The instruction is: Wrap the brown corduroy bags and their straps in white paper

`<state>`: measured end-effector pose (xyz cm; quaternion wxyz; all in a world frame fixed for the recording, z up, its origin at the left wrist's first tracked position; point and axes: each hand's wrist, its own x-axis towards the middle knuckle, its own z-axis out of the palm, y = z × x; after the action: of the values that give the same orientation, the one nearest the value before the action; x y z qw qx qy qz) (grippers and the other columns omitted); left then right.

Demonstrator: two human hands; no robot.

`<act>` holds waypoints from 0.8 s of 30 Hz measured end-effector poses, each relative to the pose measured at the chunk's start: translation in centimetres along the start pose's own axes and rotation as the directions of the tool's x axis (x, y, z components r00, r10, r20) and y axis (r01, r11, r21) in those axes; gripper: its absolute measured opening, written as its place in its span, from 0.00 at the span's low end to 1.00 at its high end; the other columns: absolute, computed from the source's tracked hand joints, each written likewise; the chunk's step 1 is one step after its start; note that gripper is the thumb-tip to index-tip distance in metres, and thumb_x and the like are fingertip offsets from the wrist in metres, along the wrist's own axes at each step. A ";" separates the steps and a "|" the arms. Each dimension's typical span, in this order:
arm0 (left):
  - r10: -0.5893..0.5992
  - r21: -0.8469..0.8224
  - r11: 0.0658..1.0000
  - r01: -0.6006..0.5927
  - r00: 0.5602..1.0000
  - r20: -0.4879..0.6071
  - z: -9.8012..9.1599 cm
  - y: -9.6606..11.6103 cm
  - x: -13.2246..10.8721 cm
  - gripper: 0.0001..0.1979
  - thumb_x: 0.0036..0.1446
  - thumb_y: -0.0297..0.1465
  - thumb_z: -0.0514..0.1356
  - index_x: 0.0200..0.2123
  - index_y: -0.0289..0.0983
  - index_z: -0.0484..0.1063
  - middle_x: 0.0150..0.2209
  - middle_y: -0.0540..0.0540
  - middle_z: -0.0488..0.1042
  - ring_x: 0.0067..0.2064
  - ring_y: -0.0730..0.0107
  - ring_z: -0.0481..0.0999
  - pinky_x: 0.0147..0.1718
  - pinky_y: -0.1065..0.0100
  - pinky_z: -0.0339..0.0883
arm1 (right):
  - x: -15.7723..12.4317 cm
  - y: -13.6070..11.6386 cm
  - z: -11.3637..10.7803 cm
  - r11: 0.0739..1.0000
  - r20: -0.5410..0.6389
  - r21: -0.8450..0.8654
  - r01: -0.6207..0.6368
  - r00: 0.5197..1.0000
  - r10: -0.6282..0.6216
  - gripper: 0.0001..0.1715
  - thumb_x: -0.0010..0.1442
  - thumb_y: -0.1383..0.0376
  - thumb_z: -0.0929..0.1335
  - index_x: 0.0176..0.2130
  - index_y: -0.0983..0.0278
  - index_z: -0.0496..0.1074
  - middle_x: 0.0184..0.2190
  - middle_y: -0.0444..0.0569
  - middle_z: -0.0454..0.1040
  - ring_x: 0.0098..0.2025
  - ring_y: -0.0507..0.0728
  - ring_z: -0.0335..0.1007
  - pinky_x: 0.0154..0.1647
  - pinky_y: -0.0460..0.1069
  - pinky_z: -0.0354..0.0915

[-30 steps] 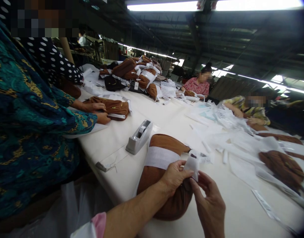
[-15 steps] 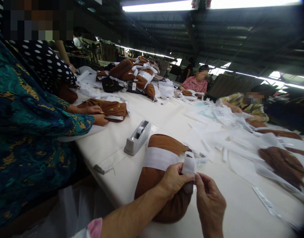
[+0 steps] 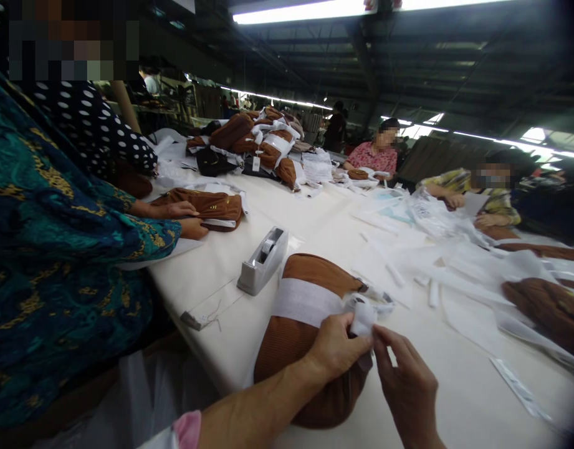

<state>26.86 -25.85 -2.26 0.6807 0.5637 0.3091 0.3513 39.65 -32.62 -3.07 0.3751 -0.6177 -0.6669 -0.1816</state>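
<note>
A brown fabric bag lies in front of me with a white band around its middle. At the bag's right side, my left hand is closed on a small piece of white wrapping, thumb pressed on it. That wrapping surrounds a part of the bag that is mostly hidden. My right hand pinches at the wrapping's right edge with thumb and forefinger. Whatever lies between those fingertips is too small to make out. A grey tape dispenser stands just left of the bag's far end.
On the left, a co-worker's hands rest on another brown bag. Piled bags lie at the back. White sheets and a brown bag are on the right, where another person works.
The white wrapping now leans over at its top, where it stood more upright before. My right hand has shifted slightly right. The person on the far right now holds up a pale sheet.
</note>
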 end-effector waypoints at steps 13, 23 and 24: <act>-0.036 -0.059 0.998 0.037 0.999 0.006 -0.1 -0.3 -0.1 0.13 0.46 0.33 0.61 0.35 0.31 0.71 0.27 0.49 0.67 0.28 0.76 0.62 0.25 0.76 0.57 | 0.2 -1.3 -0.6 0.920 0.211 0.062 -0.387 0.906 0.366 0.18 0.59 0.54 0.62 0.42 0.62 0.70 0.35 0.44 0.75 0.33 0.53 0.73 0.34 0.45 0.67; -0.028 0.088 0.995 0.036 0.996 -0.090 0.3 -0.5 0.0 0.11 0.47 0.34 0.60 0.30 0.31 0.69 0.26 0.48 0.67 0.27 0.76 0.62 0.23 0.77 0.55 | -0.2 -0.8 0.0 0.978 0.099 -0.205 0.028 0.995 -0.007 0.17 0.64 0.63 0.58 0.49 0.65 0.67 0.36 0.50 0.73 0.34 0.54 0.69 0.35 0.47 0.63; -0.031 0.106 0.994 0.041 0.995 -0.091 0.3 -0.4 0.0 0.11 0.47 0.34 0.60 0.30 0.31 0.69 0.26 0.48 0.67 0.27 0.75 0.62 0.23 0.76 0.55 | -0.1 -0.6 -0.2 0.970 0.142 -0.221 0.099 0.987 -0.068 0.17 0.64 0.63 0.58 0.48 0.65 0.67 0.36 0.50 0.73 0.34 0.54 0.68 0.36 0.48 0.62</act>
<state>27.18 -26.06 -2.63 0.6411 0.5776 0.3678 0.3466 39.13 -32.94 -2.84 0.2484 -0.6386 -0.6908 -0.2306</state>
